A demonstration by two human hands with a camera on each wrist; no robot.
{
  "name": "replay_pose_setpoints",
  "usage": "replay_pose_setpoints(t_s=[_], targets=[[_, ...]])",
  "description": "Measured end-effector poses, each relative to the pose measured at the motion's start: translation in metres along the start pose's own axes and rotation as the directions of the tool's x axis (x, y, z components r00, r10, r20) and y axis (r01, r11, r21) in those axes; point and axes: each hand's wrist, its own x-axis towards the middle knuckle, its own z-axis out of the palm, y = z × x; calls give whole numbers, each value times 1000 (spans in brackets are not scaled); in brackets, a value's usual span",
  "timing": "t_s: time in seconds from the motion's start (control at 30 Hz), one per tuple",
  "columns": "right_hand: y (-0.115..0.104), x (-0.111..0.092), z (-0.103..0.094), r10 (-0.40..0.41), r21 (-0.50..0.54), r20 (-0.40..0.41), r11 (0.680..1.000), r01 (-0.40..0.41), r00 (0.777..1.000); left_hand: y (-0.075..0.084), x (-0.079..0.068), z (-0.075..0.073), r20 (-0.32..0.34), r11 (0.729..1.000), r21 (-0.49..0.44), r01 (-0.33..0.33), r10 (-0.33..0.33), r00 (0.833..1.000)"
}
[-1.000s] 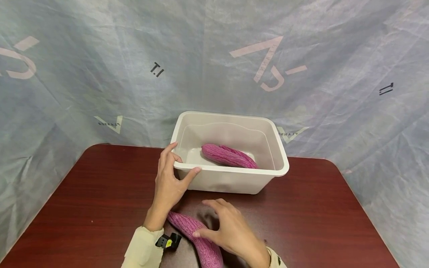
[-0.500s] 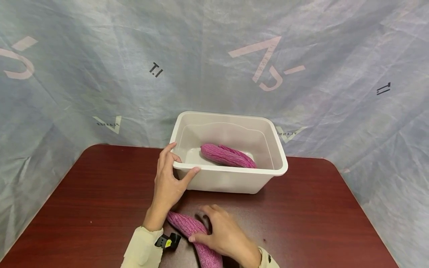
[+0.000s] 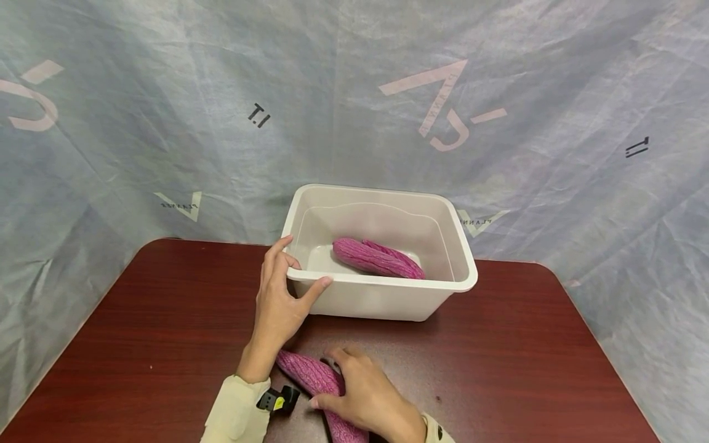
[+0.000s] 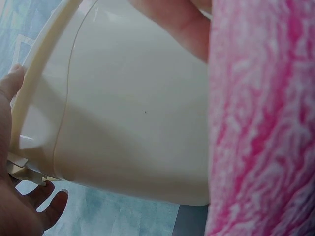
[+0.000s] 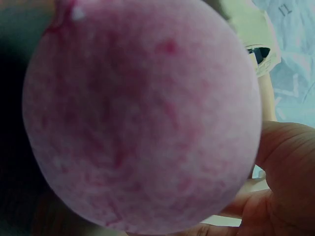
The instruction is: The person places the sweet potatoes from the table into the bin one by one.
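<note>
My left hand (image 3: 279, 307) grips the near left corner of a white plastic bin (image 3: 382, 282), thumb outside the front wall and fingers over the left rim. Two purple-pink streaked eggplants lie inside: a front eggplant (image 3: 376, 257) and, partly hidden behind it, another eggplant (image 3: 394, 251). On the table before the bin, a third eggplant (image 3: 311, 374) lies slantwise. Over its middle, my right hand (image 3: 370, 394) curves, thumb on the left side and fingers around the far side. In the right wrist view, the rounded end of this eggplant (image 5: 142, 118) fills most of the picture.
The table (image 3: 166, 320) is dark red-brown with rounded far corners. Right behind it hangs a grey sheet (image 3: 221, 154) printed with letters, also closing in both sides. A black camera strap (image 3: 277, 401) sits on my left wrist, close beside the third eggplant.
My right hand has lowered and moved slightly left and nearer to me, its thumb and fingers closing around the eggplant on the table. The left hand and bin have stayed put.
</note>
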Motion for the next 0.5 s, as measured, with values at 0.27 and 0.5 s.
replay_pose_setpoints(t_s=[0.27, 0.5], targets=[[0, -2, 4, -8, -10, 10, 1000, 8, 1000, 1, 0, 1, 2, 1000, 6, -5, 5, 1000], [-2, -2, 5, 0, -19, 19, 1000, 1, 1000, 0, 0, 0, 1, 1000, 5, 0, 0, 1000]])
